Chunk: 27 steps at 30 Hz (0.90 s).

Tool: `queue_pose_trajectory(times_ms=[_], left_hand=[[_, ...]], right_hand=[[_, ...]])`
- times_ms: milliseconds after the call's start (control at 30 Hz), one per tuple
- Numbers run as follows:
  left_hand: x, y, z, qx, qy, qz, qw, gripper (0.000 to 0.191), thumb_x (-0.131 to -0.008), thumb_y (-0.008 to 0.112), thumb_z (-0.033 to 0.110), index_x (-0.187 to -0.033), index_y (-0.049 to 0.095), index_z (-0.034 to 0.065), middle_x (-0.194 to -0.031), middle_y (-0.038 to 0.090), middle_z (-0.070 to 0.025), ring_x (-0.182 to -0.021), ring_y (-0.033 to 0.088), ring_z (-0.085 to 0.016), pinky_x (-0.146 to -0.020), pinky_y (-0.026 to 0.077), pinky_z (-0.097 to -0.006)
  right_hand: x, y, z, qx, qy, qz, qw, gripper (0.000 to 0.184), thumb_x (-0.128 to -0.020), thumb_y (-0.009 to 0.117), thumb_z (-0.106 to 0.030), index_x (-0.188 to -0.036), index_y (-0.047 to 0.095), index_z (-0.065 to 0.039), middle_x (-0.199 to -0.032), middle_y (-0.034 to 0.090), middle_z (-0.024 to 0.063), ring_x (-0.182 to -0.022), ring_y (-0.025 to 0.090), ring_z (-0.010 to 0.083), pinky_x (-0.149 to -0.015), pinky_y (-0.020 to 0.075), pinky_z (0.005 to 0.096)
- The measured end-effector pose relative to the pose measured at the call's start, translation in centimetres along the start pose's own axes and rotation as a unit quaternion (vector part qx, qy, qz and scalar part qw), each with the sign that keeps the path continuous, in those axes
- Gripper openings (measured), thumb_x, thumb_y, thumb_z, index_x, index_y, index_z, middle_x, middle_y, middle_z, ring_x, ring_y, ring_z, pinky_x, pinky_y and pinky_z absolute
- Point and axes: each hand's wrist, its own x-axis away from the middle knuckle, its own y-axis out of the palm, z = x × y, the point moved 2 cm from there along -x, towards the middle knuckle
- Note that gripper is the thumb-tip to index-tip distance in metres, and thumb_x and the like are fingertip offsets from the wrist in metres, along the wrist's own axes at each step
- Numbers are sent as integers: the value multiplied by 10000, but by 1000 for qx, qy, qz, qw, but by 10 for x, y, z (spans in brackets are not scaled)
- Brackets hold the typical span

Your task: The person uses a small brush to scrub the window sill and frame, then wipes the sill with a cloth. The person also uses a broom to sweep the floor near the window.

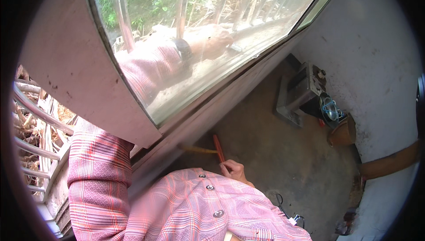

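My left arm, in a plaid sleeve, reaches out around the window frame, and my left hand (pixel 215 40) shows through the glass (pixel 199 72), washed out by glare. A dark band circles that wrist. The fingers are curled, and a small white object (pixel 236 47) sticks out from them above the outer sill; what it is cannot be made out. Low before my body, my right hand (pixel 235 170) grips the red handle (pixel 218 148) of a tool. A blurred yellowish strip (pixel 199 149) meets this handle at an angle, close to the wall under the window.
Metal bars (pixel 182 5) stand outside the glass, with cut sticks (pixel 232 2) and green plants beyond. The pinkish window frame (pixel 79 75) slants at left. By the right wall are a stove-like metal appliance (pixel 307 80), metal bowls (pixel 330 108) and a brown container (pixel 343 131).
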Motion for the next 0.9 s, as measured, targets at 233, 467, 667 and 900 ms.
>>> queue_pose_trajectory(times_ms=[233,467,667,900], left_hand=[[47,-22,-4,-237,34,-72,968,169,-969,570,85,-1058,702,28,-988,705,-136,-814,668,-206,-765,578,-337],[68,-36,-8,-292,41,-66,953,171,-972,571,91,-1054,707,28,-1001,704,-136,-830,664,-209,-780,575,-338],[34,-17,-13,-120,13,-6,993,183,-971,573,90,-1084,703,28,-1047,696,-140,-883,659,-219,-810,567,-345],[10,-8,-6,-83,19,-14,996,203,-969,575,88,-1118,698,28,-1101,687,-144,-946,652,-231,-845,559,-353]], right_hand=[[1,4,-2,-3,-22,-30,999,59,-848,710,-44,-873,724,8,-760,673,145,-655,679,266,-599,526,342],[-1,18,2,-33,-45,-51,997,53,-853,708,-43,-876,712,5,-771,664,149,-673,671,276,-607,519,350],[10,20,13,-35,-17,-53,998,85,-865,708,-74,-891,718,7,-773,667,148,-690,678,272,-608,519,347],[23,15,18,4,11,-17,1000,122,-881,700,-113,-907,732,1,-787,685,147,-697,688,267,-625,533,351]])
